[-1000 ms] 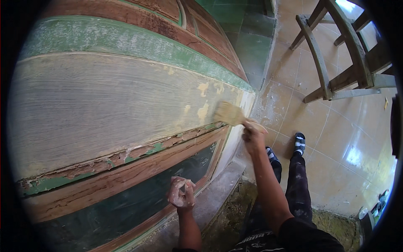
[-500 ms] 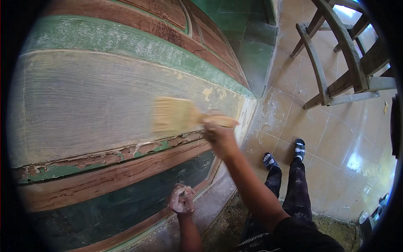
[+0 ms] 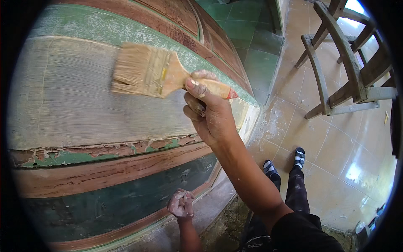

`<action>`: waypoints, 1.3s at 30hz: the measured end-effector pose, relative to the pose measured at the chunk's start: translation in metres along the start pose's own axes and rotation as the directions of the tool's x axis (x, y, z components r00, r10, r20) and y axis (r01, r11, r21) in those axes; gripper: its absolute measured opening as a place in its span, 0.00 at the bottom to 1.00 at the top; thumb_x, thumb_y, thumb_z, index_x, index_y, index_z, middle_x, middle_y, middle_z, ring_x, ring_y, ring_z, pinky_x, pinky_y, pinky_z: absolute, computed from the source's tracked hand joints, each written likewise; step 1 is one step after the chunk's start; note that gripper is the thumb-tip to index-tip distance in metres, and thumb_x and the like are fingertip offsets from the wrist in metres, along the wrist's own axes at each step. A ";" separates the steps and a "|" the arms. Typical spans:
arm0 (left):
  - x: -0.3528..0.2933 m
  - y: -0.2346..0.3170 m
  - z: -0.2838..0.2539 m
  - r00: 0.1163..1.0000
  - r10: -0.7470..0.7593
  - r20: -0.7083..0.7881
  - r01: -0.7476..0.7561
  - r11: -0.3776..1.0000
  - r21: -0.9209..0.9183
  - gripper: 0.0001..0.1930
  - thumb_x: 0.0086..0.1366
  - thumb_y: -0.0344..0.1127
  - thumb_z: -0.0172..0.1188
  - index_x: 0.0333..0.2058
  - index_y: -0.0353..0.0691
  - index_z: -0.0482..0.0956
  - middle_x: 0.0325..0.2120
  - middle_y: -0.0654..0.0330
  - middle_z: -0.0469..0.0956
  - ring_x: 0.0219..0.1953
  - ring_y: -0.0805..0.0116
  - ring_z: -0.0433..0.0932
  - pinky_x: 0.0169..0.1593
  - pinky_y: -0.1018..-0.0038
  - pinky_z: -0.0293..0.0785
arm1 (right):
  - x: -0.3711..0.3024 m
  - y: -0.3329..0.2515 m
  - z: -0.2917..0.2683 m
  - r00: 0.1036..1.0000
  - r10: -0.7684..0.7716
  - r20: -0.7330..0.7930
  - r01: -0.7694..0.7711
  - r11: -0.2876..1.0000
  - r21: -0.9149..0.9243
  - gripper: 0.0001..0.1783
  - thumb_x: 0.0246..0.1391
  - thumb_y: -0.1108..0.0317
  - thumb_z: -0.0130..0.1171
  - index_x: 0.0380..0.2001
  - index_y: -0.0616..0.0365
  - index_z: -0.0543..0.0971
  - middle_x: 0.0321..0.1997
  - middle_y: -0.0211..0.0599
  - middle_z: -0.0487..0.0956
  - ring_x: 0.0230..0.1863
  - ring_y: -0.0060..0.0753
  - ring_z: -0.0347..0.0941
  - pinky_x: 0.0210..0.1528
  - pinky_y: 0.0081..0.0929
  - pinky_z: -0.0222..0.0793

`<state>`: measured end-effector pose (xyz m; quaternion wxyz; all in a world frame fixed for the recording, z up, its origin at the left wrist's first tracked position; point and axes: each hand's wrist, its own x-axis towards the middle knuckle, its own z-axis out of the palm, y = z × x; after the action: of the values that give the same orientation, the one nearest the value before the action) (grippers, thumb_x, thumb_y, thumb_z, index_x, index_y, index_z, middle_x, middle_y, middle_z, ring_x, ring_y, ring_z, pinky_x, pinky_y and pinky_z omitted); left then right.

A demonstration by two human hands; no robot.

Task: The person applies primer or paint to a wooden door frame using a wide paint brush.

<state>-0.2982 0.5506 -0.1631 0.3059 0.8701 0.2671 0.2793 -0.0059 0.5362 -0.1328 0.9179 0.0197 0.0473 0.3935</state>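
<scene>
A wide flat paintbrush (image 3: pixel 153 71) with pale bristles and a red-tipped wooden handle is gripped in my right hand (image 3: pixel 208 103). Its bristles point left over the upper part of a greyish, streaked panel (image 3: pixel 100 113); I cannot tell whether they touch it. White smears mark the thumb and fingers of this hand. Lower down, my left hand (image 3: pixel 181 203) is closed with curled, whitened fingers beside a dark green panel (image 3: pixel 121 197). Whatever it may hold is hidden.
Peeling brown and green trim (image 3: pixel 105 151) borders the streaked panel, with a worn green band (image 3: pixel 96 27) above it. Wooden furniture with open legs (image 3: pixel 344 54) stands at the upper right on the tiled floor (image 3: pixel 323 168). My sandalled feet (image 3: pixel 299 157) are on the tiles.
My right hand has moved the brush up and slightly left, tilting its handle down to the right. The brush is sharp now, where it was blurred. My left hand has hardly moved.
</scene>
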 end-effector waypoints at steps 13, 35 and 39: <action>-0.012 -0.002 0.008 0.999 -0.049 0.023 0.050 0.997 -0.059 0.03 0.59 0.26 0.53 0.28 0.34 0.69 0.17 0.56 0.72 0.16 0.71 0.69 0.22 0.76 0.66 | -0.083 0.007 -0.204 0.865 -0.059 -0.499 -0.051 0.978 -0.203 0.10 0.50 0.74 0.56 0.34 0.48 0.70 0.22 0.19 0.65 0.17 0.11 0.54 0.16 0.10 0.47; -0.083 -0.057 0.090 0.942 -0.227 0.247 0.261 0.959 -0.113 0.03 0.56 0.27 0.53 0.26 0.33 0.69 0.14 0.58 0.69 0.17 0.71 0.67 0.21 0.78 0.63 | -0.099 0.005 -0.453 0.545 -0.447 -0.710 -0.136 0.788 -0.601 0.07 0.44 0.73 0.61 0.30 0.60 0.80 0.27 0.28 0.76 0.21 0.20 0.67 0.23 0.19 0.62; -0.089 -0.057 0.097 0.928 -0.221 0.300 0.257 0.963 -0.084 0.03 0.56 0.26 0.53 0.26 0.33 0.70 0.14 0.56 0.71 0.17 0.70 0.69 0.22 0.75 0.67 | -0.054 0.012 -0.421 0.662 -0.667 -0.342 0.038 0.485 -0.874 0.08 0.46 0.72 0.59 0.31 0.64 0.80 0.34 0.36 0.80 0.32 0.29 0.74 0.38 0.23 0.68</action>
<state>-0.3147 0.4948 -0.2947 0.4256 0.8420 0.3064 0.1261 -0.0948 0.5046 -0.5463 0.8051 -0.5492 0.1793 0.1343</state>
